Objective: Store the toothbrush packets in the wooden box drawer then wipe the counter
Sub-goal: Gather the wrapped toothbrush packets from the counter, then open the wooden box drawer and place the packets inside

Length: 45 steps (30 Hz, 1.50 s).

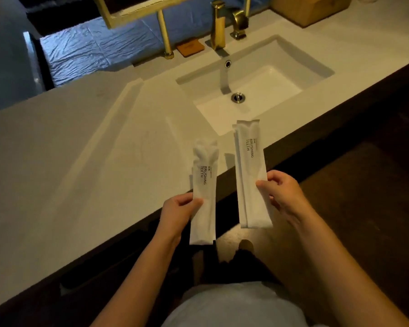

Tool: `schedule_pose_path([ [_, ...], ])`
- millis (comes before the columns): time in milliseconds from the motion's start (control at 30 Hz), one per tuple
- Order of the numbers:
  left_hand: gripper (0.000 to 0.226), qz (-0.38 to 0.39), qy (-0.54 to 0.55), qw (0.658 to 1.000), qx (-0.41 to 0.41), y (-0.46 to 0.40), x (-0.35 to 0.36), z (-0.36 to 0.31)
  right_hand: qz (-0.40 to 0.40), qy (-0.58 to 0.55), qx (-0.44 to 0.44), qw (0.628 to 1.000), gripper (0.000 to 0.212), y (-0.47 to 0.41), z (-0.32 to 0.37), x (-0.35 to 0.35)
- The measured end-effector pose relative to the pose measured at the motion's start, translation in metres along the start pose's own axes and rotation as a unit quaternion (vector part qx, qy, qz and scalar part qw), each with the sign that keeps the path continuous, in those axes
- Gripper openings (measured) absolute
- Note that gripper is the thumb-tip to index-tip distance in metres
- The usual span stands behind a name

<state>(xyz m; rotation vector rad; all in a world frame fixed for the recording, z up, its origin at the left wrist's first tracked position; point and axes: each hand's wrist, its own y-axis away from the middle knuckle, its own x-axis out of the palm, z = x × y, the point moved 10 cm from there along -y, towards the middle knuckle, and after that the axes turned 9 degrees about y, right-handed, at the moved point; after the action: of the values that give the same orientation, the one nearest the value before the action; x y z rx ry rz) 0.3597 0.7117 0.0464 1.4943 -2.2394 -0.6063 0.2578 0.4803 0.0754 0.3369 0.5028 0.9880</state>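
wooden box (309, 8): cut by top edge | drawer: unseen

The two toothbrush packets (204, 185) (252, 173) looked like matt white paper, smooth, with black print, and the one nearer the sink showed a lengthwise fold. The counter (80, 149) was a pale, smooth stone-like slab with a dull sheen, the sink (312, 67) glossy white ceramic, its drain (238, 97) shiny metal. The faucet (219, 24) was polished brass-coloured metal, and the wooden box (309, 8) had a plain matt finish.
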Motion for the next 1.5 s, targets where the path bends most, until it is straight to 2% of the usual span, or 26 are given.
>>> schedule_pose_path([
  [100,0.019,0.023,-0.075,0.997,-0.002,0.006,0.020,0.024,-0.050,0.007,0.030,0.998,0.017,0.025,-0.047,-0.039],
  [200,0.016,0.039,-0.147,0.988,-0.008,0.009,0.040,0.054,-0.096,0.006,0.099,0.990,0.019,0.053,-0.116,-0.081],
  [333,0.027,0.067,-0.274,0.959,-0.029,0.012,0.075,0.093,-0.148,-0.028,0.186,0.971,0.015,0.091,-0.207,-0.127],
  [533,0.021,0.073,-0.286,0.955,-0.044,0.034,0.147,0.141,-0.212,-0.050,0.271,0.938,0.010,0.154,-0.316,-0.200],
  [633,0.022,0.066,-0.328,0.942,-0.036,0.047,0.186,0.156,-0.229,-0.064,0.305,0.922,0.010,0.180,-0.352,-0.238],
  [833,0.021,0.042,-0.396,0.917,0.017,0.048,0.238,0.161,-0.240,-0.082,0.294,0.922,0.013,0.176,-0.376,-0.307],
  [967,0.022,0.024,-0.406,0.914,0.006,0.029,0.265,0.161,-0.245,-0.091,0.280,0.924,0.013,0.152,-0.378,-0.352],
  [1067,0.019,0.035,-0.410,0.912,-0.007,0.005,0.302,0.167,-0.251,-0.086,0.281,0.922,0.021,0.133,-0.383,-0.389],
  [1367,0.012,0.133,-0.394,0.909,0.013,-0.061,0.493,0.145,-0.302,-0.042,0.303,0.903,0.014,0.085,-0.365,-0.514],
  [1500,0.011,0.161,-0.392,0.905,0.030,-0.087,0.572,0.121,-0.303,-0.003,0.315,0.900,0.029,0.068,-0.370,-0.564],
])
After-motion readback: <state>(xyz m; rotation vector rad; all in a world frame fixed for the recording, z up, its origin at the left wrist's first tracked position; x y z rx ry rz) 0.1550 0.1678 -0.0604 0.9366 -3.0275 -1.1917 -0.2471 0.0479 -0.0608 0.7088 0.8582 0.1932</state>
